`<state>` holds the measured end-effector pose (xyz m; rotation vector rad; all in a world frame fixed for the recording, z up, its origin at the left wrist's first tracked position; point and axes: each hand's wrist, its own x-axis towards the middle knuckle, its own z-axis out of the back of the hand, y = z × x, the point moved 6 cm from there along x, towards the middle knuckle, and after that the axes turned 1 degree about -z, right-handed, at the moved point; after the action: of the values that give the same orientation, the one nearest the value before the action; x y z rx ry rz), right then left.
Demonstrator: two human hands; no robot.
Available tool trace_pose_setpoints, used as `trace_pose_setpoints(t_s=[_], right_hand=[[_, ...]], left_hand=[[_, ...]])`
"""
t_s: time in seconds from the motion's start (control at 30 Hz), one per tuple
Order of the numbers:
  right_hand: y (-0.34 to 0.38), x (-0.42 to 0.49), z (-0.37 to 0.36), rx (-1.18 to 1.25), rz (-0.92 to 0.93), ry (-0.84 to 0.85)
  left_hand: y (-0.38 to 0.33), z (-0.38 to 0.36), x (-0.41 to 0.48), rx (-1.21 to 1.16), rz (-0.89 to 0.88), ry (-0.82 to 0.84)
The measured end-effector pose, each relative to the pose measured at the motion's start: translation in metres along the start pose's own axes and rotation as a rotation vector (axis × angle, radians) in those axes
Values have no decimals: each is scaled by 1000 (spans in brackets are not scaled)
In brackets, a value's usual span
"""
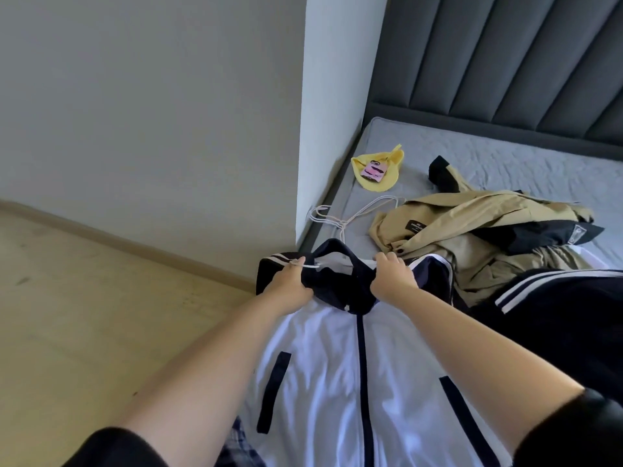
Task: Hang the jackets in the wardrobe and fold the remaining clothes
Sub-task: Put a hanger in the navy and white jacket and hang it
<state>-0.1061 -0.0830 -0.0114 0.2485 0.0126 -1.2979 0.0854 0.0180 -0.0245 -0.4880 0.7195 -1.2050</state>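
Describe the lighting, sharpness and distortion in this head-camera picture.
Head view: soft, even daylight, no glare; faint shadows in the folds of the white-and-navy zip-up jacket; wide-angle distortion leans the padded grey headboard; focus fairly sharp throughout, though the print on the beige jacket's black label is unreadable.

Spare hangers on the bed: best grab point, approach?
Pinch the hangers at their hooks, from above on the wall side. They lie flat and stacked; the hooks reach the mattress edge, clear of the tan jacket crowding the other end.
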Motion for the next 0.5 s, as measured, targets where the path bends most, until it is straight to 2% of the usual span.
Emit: trace_pose_setpoints(t_s=[0.07,0.17,0.27,0.33,0.43,0.5], right_hand=[[12,6,2,56,126,-134],[34,14,-10,58,237,-31],[45,19,-23,7,214,38],[47,22,-20,-14,181,-17],[49,21,3,181,121,-164],[55,16,26,299,109,-250]], left_hand=[[0,2,5,-122,-31,-3],[-5,5,12,-354,-42,18],[-18,6,17,-536,-75,70],[-28,9,18,-579,-113,82],[-41,19,15,-597,-163,50],[-48,36,9,-468,-186,-35]])
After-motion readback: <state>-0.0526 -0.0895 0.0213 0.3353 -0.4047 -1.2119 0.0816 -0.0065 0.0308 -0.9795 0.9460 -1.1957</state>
